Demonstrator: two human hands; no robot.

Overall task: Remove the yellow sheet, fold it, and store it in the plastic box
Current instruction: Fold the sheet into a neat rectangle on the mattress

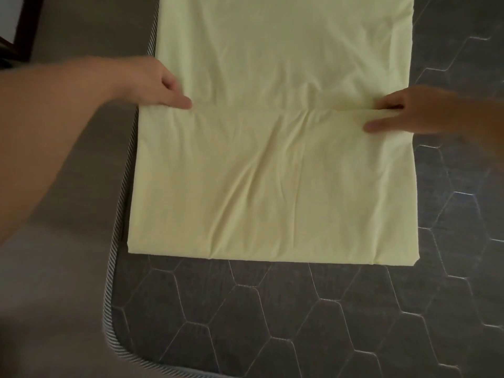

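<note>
A brown floor [68, 36] runs down the left, beside a dark grey mattress [272, 323] quilted in hexagons with a striped piped edge. The left hand [155, 83] reaches in from the left and pinches the left end of a folded edge of the yellow sheet [272, 186], fingers closed on the cloth. The sheet lies as a long folded strip on the mattress, its near part doubled over. The right hand [403, 113] grips the right end of the same edge, thumb on top

Head view, steeply down, close
</note>
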